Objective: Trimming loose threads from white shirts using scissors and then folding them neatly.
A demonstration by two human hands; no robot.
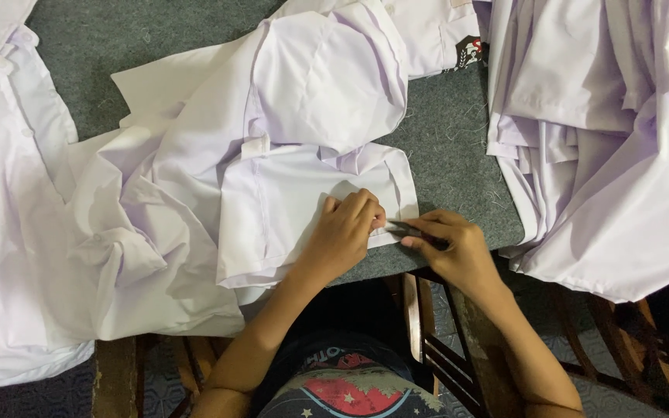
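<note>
While the person sits at the edge of it, the worktop [458, 155] shows as a gray, fuzzy cover with little loose threads on it. Most of it is hidden under white clothes. One big white shirt [195, 201] lies crumpled across the middle and left, and part of it hangs over the near edge. A pile of more white shirts [605, 139] sits on the right side and droops off the worktop. Another white shirt [1, 155] lies at the far left. At the top, a white piece has a small dark badge [470, 53] sewn on it.

A flat part of the big shirt, the sleeve [296, 209], lies near the front edge of the worktop, right in front of the person. The left hand [346, 228] rests on the sleeve's lower right corner, with its grip pinching the hem there. The right hand [451, 244] is just beside it, touching the same corner. Its grip is pressed together on a small dark tool [412, 231], thin and short, whose tip points at the hem. What kind of tool it is, I cannot tell. Under the worktop are brown wooden chair parts [427, 333].
</note>
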